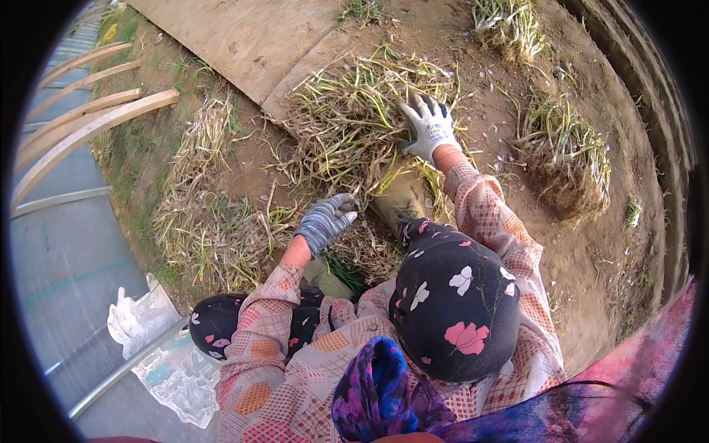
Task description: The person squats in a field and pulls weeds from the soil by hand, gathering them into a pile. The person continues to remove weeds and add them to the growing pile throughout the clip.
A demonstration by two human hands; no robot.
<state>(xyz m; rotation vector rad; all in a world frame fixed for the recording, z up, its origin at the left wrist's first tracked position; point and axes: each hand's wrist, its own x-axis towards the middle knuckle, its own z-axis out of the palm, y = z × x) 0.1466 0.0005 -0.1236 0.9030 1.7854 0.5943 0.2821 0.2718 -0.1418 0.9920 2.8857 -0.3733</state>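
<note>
A loose heap of long, partly dried onion-like plants lies before me, green and straw-yellow leaves tangled together. On its right edge rests my right hand, in a white glove with dark fingertips, fingers spread. My left hand, in a grey knitted-look glove, is at the heap's near edge with its fingers bent. Whether something thin is pinched between those fingertips cannot be made out. Dry leaf scraps cover the ground between my feet. My right shoe touches the heap's near side.
Rooted bundles of similar plants lie to the right, another bundle farther off. More withered leaves spread at left. A flat board lies beyond the heap. Curved wooden ribs and plastic sheeting line the left side.
</note>
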